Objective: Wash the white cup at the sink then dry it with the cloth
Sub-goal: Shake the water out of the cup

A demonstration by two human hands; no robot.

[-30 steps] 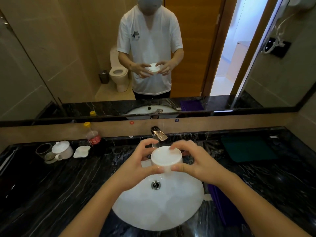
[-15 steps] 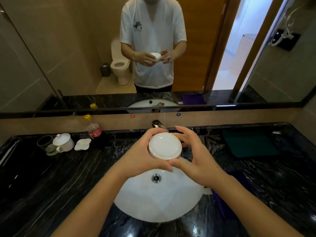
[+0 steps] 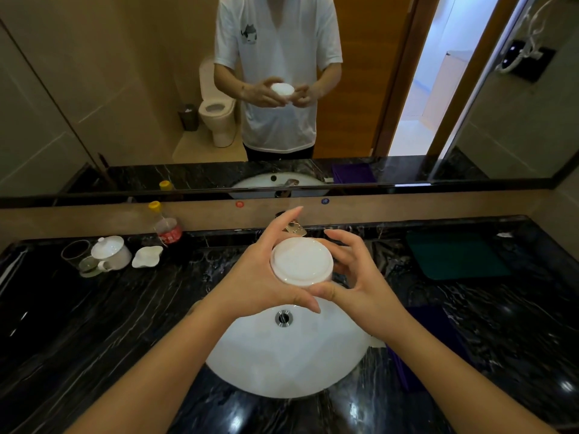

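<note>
White cup (image 3: 301, 261) held mid-frame above sink (image 3: 288, 364), base toward camera, axis near vertical. Gripped by left hand (image 3: 260, 277); right hand (image 3: 354, 277) half-open, thumb touching.

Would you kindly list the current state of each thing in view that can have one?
white cup: upside down, held above the sink
left hand: grips the cup
right hand: thumb on the cup, fingers spread
sink: drain open, no pooled water
tap: no stream visible
lidded pot: lid on
bottle: capped, upright
green cloth: flat, untouched
</note>
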